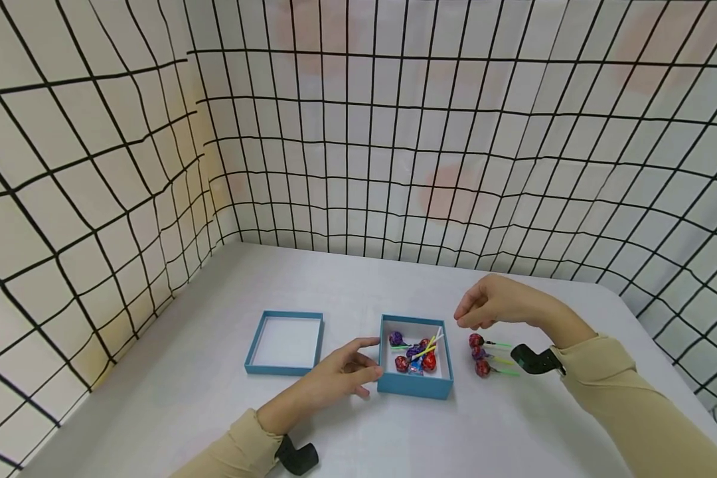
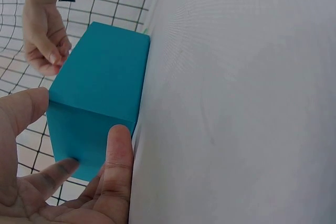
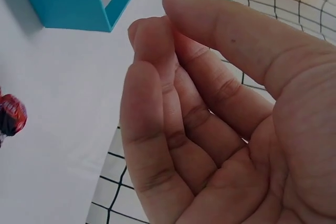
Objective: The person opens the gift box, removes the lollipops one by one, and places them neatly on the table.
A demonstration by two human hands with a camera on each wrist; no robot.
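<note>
A blue box [image 1: 415,384] with a white inside holds several wrapped lollipops [image 1: 429,362], red, purple and blue, on white, yellow and green sticks. My left hand [image 1: 340,372] is at the box's left side; in the left wrist view its fingertips [image 2: 121,145] touch the blue wall. Beyond the box's right rim, my right hand [image 1: 496,305] hovers over the table with fingers loosely bent. The right wrist view shows thumb and fingertips close together and no object among them. Below that hand, three lollipops [image 1: 482,368] lie in a column, sticks pointing right.
To the left of the box lies its blue-rimmed lid [image 1: 283,370], white inside facing up. White cloth covers the table [image 1: 173,405]. Black grid netting [image 1: 346,133] rises behind and at both sides. A black strap-on piece [image 1: 299,458] sits at each wrist.
</note>
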